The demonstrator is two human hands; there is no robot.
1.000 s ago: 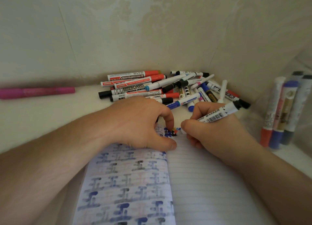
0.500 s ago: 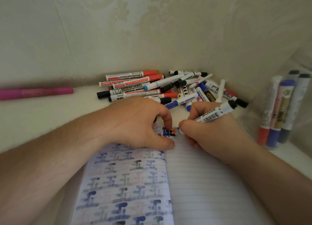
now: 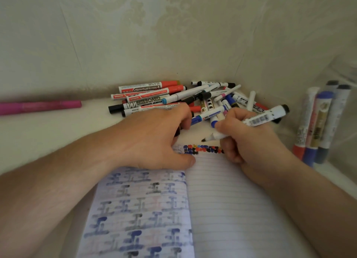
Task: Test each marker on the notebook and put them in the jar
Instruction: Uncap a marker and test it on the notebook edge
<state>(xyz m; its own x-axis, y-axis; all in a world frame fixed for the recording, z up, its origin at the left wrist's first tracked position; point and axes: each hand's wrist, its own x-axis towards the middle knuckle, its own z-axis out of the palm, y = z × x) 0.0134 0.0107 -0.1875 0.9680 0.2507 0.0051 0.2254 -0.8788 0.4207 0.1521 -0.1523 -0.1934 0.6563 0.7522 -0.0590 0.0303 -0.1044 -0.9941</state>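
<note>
Our right hand (image 3: 249, 136) grips a white marker (image 3: 251, 121) with a black tail end, its black tip uncapped and pointing left, hovering just above the top of the notebook (image 3: 222, 209). A barcode shows on its barrel; the rest of the print is too small to read. Our left hand (image 3: 154, 139) presses on the notebook's left page, thumb flat near the fold, fingers curled around something dark that we cannot make out.

Compared with half a second ago, the tip has lifted off the paper and the right hand has shifted right, uncovering a longer row of test marks (image 3: 202, 149) in blue, red and black along the top line of the ruled right page. The left page carries rows of blurred blue and grey ink shapes.

Beyond the hands lies the marker pile (image 3: 173, 99) on the counter (image 3: 48, 130) against the wall: red-capped barrels read "WHITEBOARD" and "MARKER", and a black-capped one reads "WHITEBOARD". Blue-capped and black-capped ones are mixed in. At the right, a clear jar (image 3: 343, 122) holds several markers standing upright. A pink marker (image 3: 38, 107) lies well apart at the left.
</note>
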